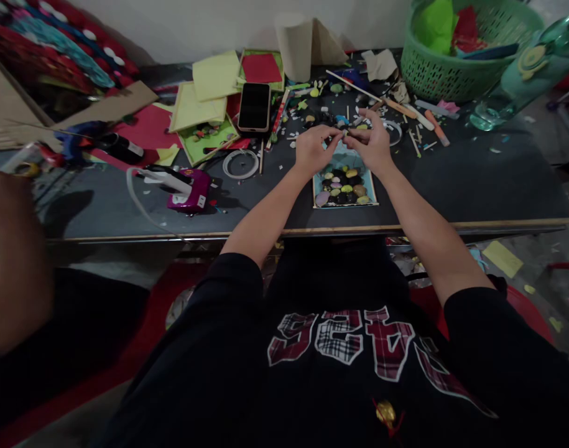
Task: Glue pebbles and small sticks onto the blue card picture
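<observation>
Over the far edge of a small framed picture [344, 203], my left hand [316, 149] and my right hand [372, 142] meet fingertip to fingertip. Both are pinched closed around something tiny and pale, too small to name. The picture has a light blue backing, and its near half is covered with black, yellow, purple and brown pebbles [344, 186]. My hands hide part of its far end. Scattered small scraps and pebbles [312, 117] lie on the table just beyond my fingers.
A phone [255, 107] lies among yellow and green frames left of my hands. Nearer stand a purple device [189, 191] and a tape roll [240, 164]. A green basket [452, 74] and a bottle [512, 87] stand at right. Another person's arm [16, 249] is at far left.
</observation>
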Demonstrator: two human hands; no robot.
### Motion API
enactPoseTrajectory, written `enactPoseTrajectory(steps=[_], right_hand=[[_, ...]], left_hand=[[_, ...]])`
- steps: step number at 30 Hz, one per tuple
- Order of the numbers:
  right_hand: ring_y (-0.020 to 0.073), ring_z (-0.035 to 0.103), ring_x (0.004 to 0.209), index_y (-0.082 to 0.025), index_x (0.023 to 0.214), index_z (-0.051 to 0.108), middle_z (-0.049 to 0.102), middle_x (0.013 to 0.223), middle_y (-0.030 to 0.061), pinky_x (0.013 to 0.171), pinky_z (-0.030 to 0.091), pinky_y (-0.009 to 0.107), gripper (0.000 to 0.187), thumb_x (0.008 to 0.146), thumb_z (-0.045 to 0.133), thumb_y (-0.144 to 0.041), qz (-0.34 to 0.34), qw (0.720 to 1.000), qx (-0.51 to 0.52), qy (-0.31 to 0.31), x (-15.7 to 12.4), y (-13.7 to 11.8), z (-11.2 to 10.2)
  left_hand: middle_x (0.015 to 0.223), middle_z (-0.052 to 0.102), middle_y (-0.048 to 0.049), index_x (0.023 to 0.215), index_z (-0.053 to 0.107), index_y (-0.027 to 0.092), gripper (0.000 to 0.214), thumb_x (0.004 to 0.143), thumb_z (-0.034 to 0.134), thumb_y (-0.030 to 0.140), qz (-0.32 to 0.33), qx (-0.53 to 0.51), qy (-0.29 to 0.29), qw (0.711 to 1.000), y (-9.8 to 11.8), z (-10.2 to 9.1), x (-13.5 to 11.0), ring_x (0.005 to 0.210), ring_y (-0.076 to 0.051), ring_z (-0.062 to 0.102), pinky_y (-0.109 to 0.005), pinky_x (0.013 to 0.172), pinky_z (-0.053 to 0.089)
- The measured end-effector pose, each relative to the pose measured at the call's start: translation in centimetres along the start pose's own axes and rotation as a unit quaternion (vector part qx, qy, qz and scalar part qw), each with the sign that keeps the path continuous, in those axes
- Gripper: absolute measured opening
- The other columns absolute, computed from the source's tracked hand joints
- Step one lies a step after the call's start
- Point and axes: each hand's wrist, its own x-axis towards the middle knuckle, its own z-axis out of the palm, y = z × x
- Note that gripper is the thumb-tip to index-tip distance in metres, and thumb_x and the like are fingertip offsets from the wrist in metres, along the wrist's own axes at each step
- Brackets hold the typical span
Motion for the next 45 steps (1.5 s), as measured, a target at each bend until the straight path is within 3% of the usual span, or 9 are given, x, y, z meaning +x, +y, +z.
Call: enactPoseTrajectory(steps=[7,14,21,26,31,35,39,41,45], right_hand=[[0.0288,0.075,0.098,-0.029,0.150,0.034,0.076,0.112,0.0109,0.091,0.061,0.053,0.101,0.073,0.046,-0.093,0.002,1.000,-0.019,-0.023,-0.5,-1.6,0.2],[0.0294,0.074,0.101,-0.027,0.153,0.030,0.075,0.113,0.0097,0.095,0.059,0.056,0.093,0.082,0.046,-0.085,0.000,0.999,-0.026,-0.042,-0.4,-1.0,0.3],[0.0294,0.074,0.106,-0.027,0.151,0.034,0.075,0.115,0.0093,0.098,0.058,0.053,0.091,0.082,0.052,-0.082,0.013,0.999,-0.007,-0.037,-0.5,-1.5,0.1],[0.0288,0.076,0.101,-0.025,0.150,0.035,0.076,0.111,0.0107,0.090,0.062,0.050,0.095,0.079,0.054,-0.084,0.030,0.998,0.017,-0.043,-0.4,-1.9,0.1],[0.0283,0.075,0.102,-0.028,0.149,0.036,0.073,0.123,0.0127,0.090,0.062,0.050,0.094,0.077,0.053,-0.087,0.045,0.998,0.026,-0.046,-0.3,-2.7,-0.4],[0.0291,0.074,0.107,-0.029,0.154,0.029,0.068,0.132,0.0143,0.094,0.061,0.050,0.102,0.075,0.044,-0.093,0.036,0.997,0.030,-0.063,-0.3,-2.4,-0.7],[0.0292,0.074,0.106,-0.028,0.156,0.025,0.066,0.134,0.0153,0.095,0.060,0.050,0.107,0.074,0.046,-0.093,0.032,0.997,0.047,-0.057,-0.3,-1.7,-0.8],[0.0288,0.074,0.106,-0.029,0.156,0.024,0.066,0.135,0.0152,0.094,0.060,0.050,0.105,0.075,0.046,-0.092,0.029,0.997,0.042,-0.054,-0.3,-1.3,-0.8],[0.0276,0.074,0.105,-0.031,0.157,0.022,0.064,0.137,0.0142,0.093,0.061,0.048,0.102,0.078,0.040,-0.092,0.017,0.998,0.013,-0.053,-0.1,-0.8,-0.8]], left_hand=[[0.106,0.074,-0.0134,0.108,0.069,0.020,0.053,0.103,0.030,0.055,0.010,0.012,-0.023,1.000,0.1,-0.1,-0.1,0.105,-0.024,0.068,-0.037,0.095,0.051],[0.111,0.071,-0.0138,0.111,0.066,0.023,0.041,0.103,0.033,0.046,0.012,0.034,-0.070,0.997,-0.2,-0.4,0.2,0.108,-0.027,0.067,-0.042,0.096,0.050],[0.103,0.071,-0.0120,0.102,0.066,0.020,0.038,0.103,0.035,0.043,0.036,-0.006,-0.043,0.998,-0.6,0.0,0.6,0.102,-0.024,0.067,-0.037,0.092,0.053],[0.094,0.071,-0.0103,0.100,0.065,0.020,0.046,0.103,0.031,0.051,0.014,-0.071,-0.048,0.996,-1.1,0.5,0.9,0.094,-0.022,0.068,-0.037,0.087,0.056],[0.090,0.069,-0.0086,0.110,0.062,0.021,0.063,0.102,0.019,0.065,-0.026,-0.147,-0.048,0.988,-2.0,1.1,1.3,0.086,-0.018,0.070,-0.033,0.072,0.059],[0.094,0.071,-0.0114,0.111,0.065,0.019,0.067,0.098,0.026,0.071,-0.050,-0.164,-0.026,0.985,-2.4,1.1,1.3,0.083,-0.020,0.071,-0.035,0.070,0.060],[0.092,0.071,-0.0121,0.110,0.066,0.018,0.066,0.097,0.031,0.073,-0.056,-0.151,-0.020,0.987,-2.6,1.1,1.3,0.081,-0.021,0.071,-0.036,0.070,0.060],[0.090,0.069,-0.0118,0.108,0.064,0.018,0.070,0.096,0.026,0.076,-0.058,-0.154,-0.014,0.986,-2.6,1.2,1.3,0.079,-0.020,0.071,-0.035,0.068,0.059],[0.088,0.065,-0.0107,0.115,0.056,0.022,0.085,0.091,-0.004,0.077,-0.085,-0.174,0.002,0.981,-2.8,1.5,1.6,0.072,-0.019,0.070,-0.035,0.060,0.057]])
